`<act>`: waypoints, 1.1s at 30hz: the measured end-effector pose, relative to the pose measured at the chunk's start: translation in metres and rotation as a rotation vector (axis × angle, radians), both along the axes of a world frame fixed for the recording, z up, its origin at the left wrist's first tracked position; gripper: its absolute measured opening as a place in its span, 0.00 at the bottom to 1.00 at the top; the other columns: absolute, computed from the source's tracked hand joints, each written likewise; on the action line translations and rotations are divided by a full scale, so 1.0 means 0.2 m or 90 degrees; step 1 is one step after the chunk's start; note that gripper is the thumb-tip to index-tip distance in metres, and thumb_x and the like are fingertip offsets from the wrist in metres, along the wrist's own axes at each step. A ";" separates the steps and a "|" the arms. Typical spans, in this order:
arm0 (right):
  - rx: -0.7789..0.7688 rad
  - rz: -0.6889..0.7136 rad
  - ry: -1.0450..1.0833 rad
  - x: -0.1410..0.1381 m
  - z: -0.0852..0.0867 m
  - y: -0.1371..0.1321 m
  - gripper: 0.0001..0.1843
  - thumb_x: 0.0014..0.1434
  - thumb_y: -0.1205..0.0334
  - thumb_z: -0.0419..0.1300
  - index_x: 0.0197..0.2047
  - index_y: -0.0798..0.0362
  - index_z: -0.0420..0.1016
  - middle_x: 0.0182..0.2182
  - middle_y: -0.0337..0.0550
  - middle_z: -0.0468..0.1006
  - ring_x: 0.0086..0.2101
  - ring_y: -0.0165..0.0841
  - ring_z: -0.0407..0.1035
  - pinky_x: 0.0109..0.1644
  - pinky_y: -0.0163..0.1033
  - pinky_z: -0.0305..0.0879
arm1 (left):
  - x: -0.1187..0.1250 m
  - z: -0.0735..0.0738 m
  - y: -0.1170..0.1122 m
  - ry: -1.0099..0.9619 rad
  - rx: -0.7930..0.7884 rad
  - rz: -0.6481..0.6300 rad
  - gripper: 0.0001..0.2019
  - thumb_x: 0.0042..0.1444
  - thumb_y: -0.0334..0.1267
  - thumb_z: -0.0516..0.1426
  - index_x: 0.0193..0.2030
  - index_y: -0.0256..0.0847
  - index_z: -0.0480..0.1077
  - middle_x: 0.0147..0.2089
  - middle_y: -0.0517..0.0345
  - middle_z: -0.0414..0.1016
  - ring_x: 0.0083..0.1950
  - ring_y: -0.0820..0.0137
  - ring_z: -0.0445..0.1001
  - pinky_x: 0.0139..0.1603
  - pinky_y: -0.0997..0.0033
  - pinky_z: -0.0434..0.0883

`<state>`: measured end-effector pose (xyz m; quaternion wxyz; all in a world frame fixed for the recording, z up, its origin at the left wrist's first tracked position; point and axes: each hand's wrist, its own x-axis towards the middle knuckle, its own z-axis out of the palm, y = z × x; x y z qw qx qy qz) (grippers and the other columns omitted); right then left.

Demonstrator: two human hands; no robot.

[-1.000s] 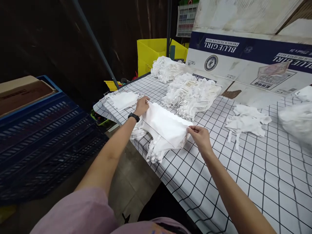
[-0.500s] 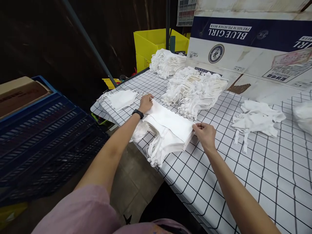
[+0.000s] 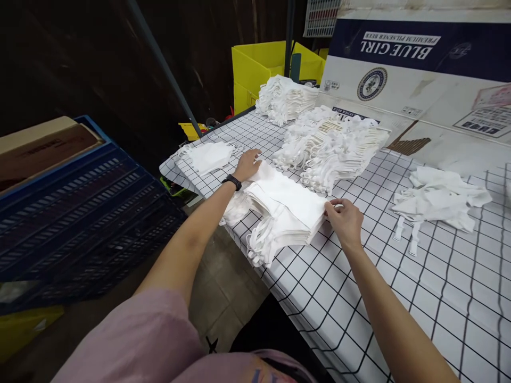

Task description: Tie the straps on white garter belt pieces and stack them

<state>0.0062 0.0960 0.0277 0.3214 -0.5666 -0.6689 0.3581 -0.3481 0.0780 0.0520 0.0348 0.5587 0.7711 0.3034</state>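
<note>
A stack of white strapped fabric garments (image 3: 285,213) lies near the front edge of the table, straps bunched at its near side. A smooth white piece lies flat on top. At that top piece's far left corner is my left hand (image 3: 247,166), fingers stretched out and slightly apart, with a dark band on the wrist. My right hand (image 3: 346,219) pinches the piece's right corner between thumb and fingertips. Beyond are larger stacks of similar white garments (image 3: 335,146), and a small flat pile (image 3: 211,157) lies to the left.
Black wire grid (image 3: 331,308) covers the white tabletop. Loose white garments (image 3: 441,197) lie on the right. A printed cardboard sheet (image 3: 399,90) stands along the back, beside a yellow bin (image 3: 253,69). Blue plastic crates (image 3: 91,213) stand left of the table.
The view has shifted, so the scene sits slightly farther right. My left fingers have loosened and spread at the corner. My right hand keeps its pinch, and the top piece lies flatter.
</note>
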 end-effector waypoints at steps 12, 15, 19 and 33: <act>0.317 0.202 -0.130 0.05 -0.02 -0.33 0.22 0.73 0.50 0.48 0.59 0.46 0.76 0.65 0.49 0.73 0.65 0.49 0.63 0.65 0.58 0.54 | 0.19 0.05 -0.46 -0.043 -0.131 -0.269 0.26 0.71 0.57 0.47 0.68 0.48 0.69 0.77 0.54 0.60 0.79 0.60 0.54 0.80 0.53 0.45; 0.309 0.237 -0.186 0.04 -0.08 -0.34 0.22 0.75 0.54 0.45 0.59 0.46 0.77 0.64 0.48 0.74 0.68 0.48 0.59 0.67 0.60 0.47 | 0.22 0.01 -0.49 0.006 -0.211 -0.269 0.28 0.73 0.54 0.43 0.74 0.49 0.60 0.80 0.56 0.50 0.82 0.61 0.45 0.80 0.45 0.30; 0.314 0.220 -0.235 0.03 -0.14 -0.34 0.21 0.75 0.57 0.46 0.60 0.47 0.77 0.65 0.48 0.73 0.69 0.48 0.59 0.68 0.62 0.46 | 0.22 -0.01 -0.50 0.096 -0.233 -0.252 0.29 0.74 0.50 0.39 0.78 0.47 0.53 0.81 0.54 0.47 0.82 0.61 0.46 0.80 0.42 0.29; 0.214 -0.072 -0.206 0.63 -0.09 0.21 0.23 0.66 0.64 0.53 0.60 0.60 0.77 0.65 0.64 0.66 0.63 0.52 0.63 0.63 0.57 0.66 | 0.79 0.08 -0.56 0.178 0.215 -0.283 0.15 0.71 0.41 0.54 0.61 0.43 0.72 0.71 0.50 0.69 0.75 0.59 0.63 0.78 0.44 0.59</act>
